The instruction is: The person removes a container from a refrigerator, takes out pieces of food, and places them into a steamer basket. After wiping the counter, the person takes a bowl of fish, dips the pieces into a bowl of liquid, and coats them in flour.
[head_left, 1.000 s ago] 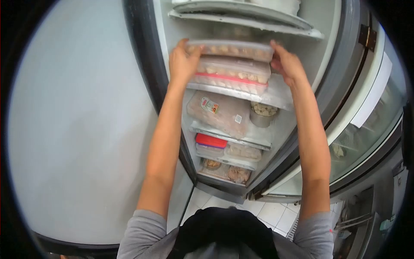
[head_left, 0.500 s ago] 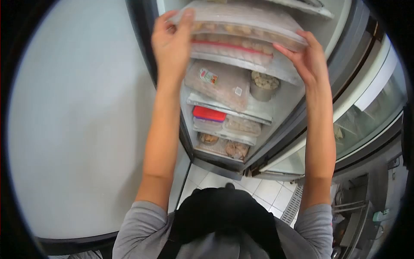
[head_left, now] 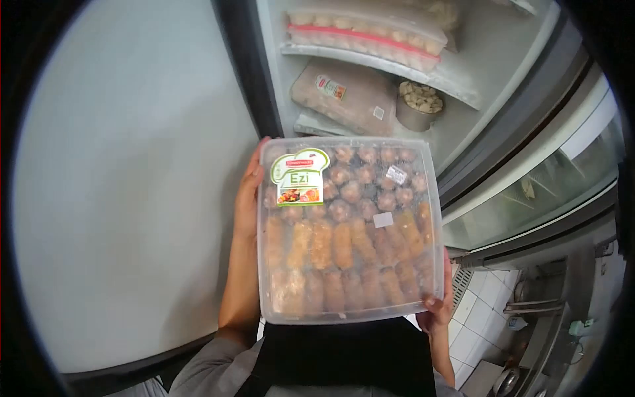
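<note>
A square, clear plastic food container [head_left: 350,319] is held up in front of my body, its lid facing me. Through the lid show rows of round balls [head_left: 350,192] at the top and browned rolls [head_left: 342,245] below. A green-and-white label [head_left: 299,178] reading "Ezi" sits at its upper left. My left hand [head_left: 249,205] grips the left side, with its fingers partly hidden behind. At the lower right corner, my right hand [head_left: 438,312] is closed on the edge, thumb on the front.
Beyond the container stands an open upright freezer. Its shelves hold a container with a pink-red rim [head_left: 364,41], a labelled pack [head_left: 344,92] and a metal pot [head_left: 418,112] of pale pieces. The door [head_left: 132,185] is on the left; a glass-fronted unit [head_left: 529,192] on the right.
The container has come off the upper shelf, down and toward me, and is now tilted to show its lid. My right hand has shifted to its lower right corner.
</note>
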The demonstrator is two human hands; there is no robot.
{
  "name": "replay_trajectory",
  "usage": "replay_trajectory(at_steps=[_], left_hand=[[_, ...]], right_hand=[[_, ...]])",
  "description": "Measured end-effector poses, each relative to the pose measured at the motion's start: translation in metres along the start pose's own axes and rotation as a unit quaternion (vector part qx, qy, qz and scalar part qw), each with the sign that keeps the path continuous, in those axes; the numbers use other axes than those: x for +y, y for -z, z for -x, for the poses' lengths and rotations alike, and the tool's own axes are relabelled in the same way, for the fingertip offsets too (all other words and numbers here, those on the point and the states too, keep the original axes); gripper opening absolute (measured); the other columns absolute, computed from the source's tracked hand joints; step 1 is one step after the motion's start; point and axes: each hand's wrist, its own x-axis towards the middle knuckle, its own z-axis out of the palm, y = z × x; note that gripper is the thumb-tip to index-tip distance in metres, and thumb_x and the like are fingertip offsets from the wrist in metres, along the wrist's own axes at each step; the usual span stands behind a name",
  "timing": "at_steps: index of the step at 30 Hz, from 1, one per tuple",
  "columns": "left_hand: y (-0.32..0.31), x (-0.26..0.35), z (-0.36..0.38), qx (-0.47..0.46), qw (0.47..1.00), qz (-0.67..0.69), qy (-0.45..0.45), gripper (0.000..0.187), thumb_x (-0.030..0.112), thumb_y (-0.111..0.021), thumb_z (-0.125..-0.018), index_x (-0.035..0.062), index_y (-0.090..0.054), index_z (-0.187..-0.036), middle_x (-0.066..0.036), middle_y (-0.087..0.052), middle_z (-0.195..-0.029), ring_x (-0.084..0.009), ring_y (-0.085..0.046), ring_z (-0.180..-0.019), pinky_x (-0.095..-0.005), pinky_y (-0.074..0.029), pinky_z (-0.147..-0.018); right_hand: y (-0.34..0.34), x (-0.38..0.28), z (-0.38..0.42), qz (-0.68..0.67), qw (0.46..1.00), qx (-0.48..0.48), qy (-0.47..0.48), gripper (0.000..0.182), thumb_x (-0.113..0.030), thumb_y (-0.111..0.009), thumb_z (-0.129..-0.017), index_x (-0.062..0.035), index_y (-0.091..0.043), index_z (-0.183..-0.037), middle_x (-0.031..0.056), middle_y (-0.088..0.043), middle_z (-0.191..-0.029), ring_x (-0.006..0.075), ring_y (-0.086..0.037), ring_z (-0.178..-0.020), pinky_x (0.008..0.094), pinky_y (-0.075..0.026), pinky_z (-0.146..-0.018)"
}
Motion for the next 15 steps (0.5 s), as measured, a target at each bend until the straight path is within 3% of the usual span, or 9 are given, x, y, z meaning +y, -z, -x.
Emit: replay_trajectory(at_steps=[2, 5, 7, 9, 10, 12, 14, 15], left_hand=[[0.02, -0.019, 0.005, 0.015, 0.998, 0.05, 0.023, 0.053, 0.019, -0.05, -0.093, 0.0001, -0.038, -0.142, -0.016, -0.053, -0.132, -0.0222, -0.053, -0.121, -0.0348, -0.042, -0.104], [0.047, -0.038, 0.002, 0.012, 0.995, -0.024, 0.095, 0.05, 0.015, -0.052, -0.087, -0.0035, -0.047, -0.134, -0.017, -0.061, -0.119, -0.0236, -0.063, -0.106, -0.0338, -0.05, -0.093], [0.054, -0.042, 0.004, 0.011, 0.995, -0.027, 0.098, 0.05, 0.013, -0.052, -0.085, -0.0039, -0.047, -0.132, -0.017, -0.062, -0.118, -0.0236, -0.063, -0.106, -0.0337, -0.05, -0.093], [0.055, -0.047, 0.003, 0.012, 0.993, -0.014, 0.113, 0.048, 0.009, -0.053, -0.082, -0.0041, -0.05, -0.129, -0.017, -0.063, -0.114, -0.0234, -0.064, -0.103, -0.0337, -0.051, -0.092], [0.05, -0.049, 0.001, 0.013, 0.993, -0.011, 0.113, 0.048, 0.009, -0.053, -0.082, -0.0041, -0.05, -0.129, -0.017, -0.063, -0.114, -0.0234, -0.064, -0.103, -0.0337, -0.051, -0.092], [0.046, -0.053, -0.006, -0.001, 0.99, 0.0, 0.138, 0.049, 0.008, -0.054, -0.081, -0.0038, -0.05, -0.128, -0.016, -0.063, -0.112, -0.0234, -0.064, -0.101, -0.034, -0.051, -0.091], [0.044, -0.057, -0.012, -0.032, 0.991, 0.012, 0.13, 0.047, 0.008, -0.054, -0.081, -0.0036, -0.051, -0.127, -0.016, -0.064, -0.111, -0.0232, -0.065, -0.099, -0.0335, -0.052, -0.089], [0.036, -0.054, -0.013, -0.038, 0.991, 0.011, 0.131, 0.047, 0.008, -0.055, -0.081, -0.0036, -0.051, -0.126, -0.016, -0.064, -0.111, -0.0231, -0.065, -0.099, -0.0331, -0.052, -0.088]], right_hand=[[0.011, 0.011, 0.008, 0.036, 0.999, -0.022, -0.014, 0.107, -0.016, -0.077, -0.061, -0.0062, -0.017, -0.15, 0.0171, -0.041, -0.138, 0.0311, -0.043, -0.129, 0.0415, -0.038, -0.108], [0.025, 0.006, 0.014, 0.083, 0.991, -0.09, -0.047, 0.102, -0.006, -0.073, -0.063, -0.0107, -0.016, -0.148, 0.0153, -0.047, -0.13, 0.0299, -0.051, -0.119, 0.0381, -0.043, -0.101], [0.036, -0.005, 0.004, 0.097, 0.984, -0.131, -0.073, 0.1, -0.001, -0.07, -0.064, -0.0129, -0.016, -0.147, 0.0145, -0.05, -0.126, 0.0293, -0.055, -0.114, 0.0363, -0.045, -0.097], [0.042, -0.032, -0.03, 0.263, 0.955, -0.135, -0.023, 0.076, 0.001, -0.069, -0.071, -0.0102, -0.034, -0.138, 0.0145, -0.055, -0.124, 0.0268, -0.056, -0.112, 0.0356, -0.046, -0.093], [0.037, -0.044, -0.048, 0.344, 0.929, -0.135, 0.0, 0.065, 0.001, -0.068, -0.075, -0.0088, -0.043, -0.134, 0.0145, -0.057, -0.123, 0.0255, -0.057, -0.112, 0.0353, -0.047, -0.091], [-0.009, -0.065, -0.087, 0.554, 0.789, -0.114, 0.239, 0.043, -0.005, -0.07, -0.079, -0.0039, -0.056, -0.12, 0.0149, -0.058, -0.124, 0.0288, -0.055, -0.116, 0.0378, -0.044, -0.095], [-0.045, -0.068, -0.122, 0.627, 0.697, -0.13, 0.322, 0.039, -0.012, -0.073, -0.078, -0.0013, -0.06, -0.113, 0.0166, -0.056, -0.125, 0.0342, -0.051, -0.119, 0.039, -0.043, -0.097], [-0.063, -0.066, -0.137, 0.651, 0.651, -0.156, 0.358, 0.034, -0.013, -0.071, -0.08, -0.0014, -0.061, -0.11, 0.0161, -0.059, -0.12, 0.0325, -0.055, -0.114, 0.038, -0.043, -0.094]])
